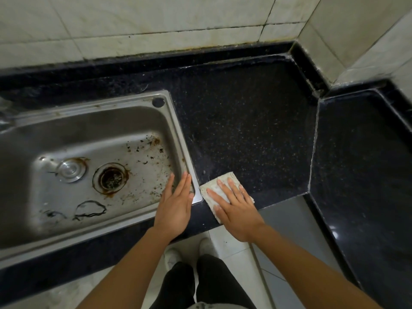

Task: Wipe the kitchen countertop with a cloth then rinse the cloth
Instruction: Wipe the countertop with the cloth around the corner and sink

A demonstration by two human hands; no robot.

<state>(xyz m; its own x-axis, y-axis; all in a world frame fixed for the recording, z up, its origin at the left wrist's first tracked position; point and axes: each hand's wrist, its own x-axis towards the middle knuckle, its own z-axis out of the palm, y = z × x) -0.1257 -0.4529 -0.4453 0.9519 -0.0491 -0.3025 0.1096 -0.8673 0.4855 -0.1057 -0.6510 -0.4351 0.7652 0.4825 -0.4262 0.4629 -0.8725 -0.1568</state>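
Clearly mid-wipe — my right hand [236, 210] presses the white cloth [210, 195] onto the black desk [245, 119], fingers [234, 188] straight. My left hand [176, 210] lies flat and empty at the steel sink [178, 130] rim. Next, I'd sweep across the unwiped stretch.

A stained steel sink [176, 130] was seen below a tiled wall [156, 18].
Rust was ringed round its drain [110, 178], a round metal stopper [71, 170] was laid just beside it, and dark crumbs were scattered nearby. Pale floor tiles [227, 244], white shoes [171, 257] and black trousers [214, 284] were shown lower down.
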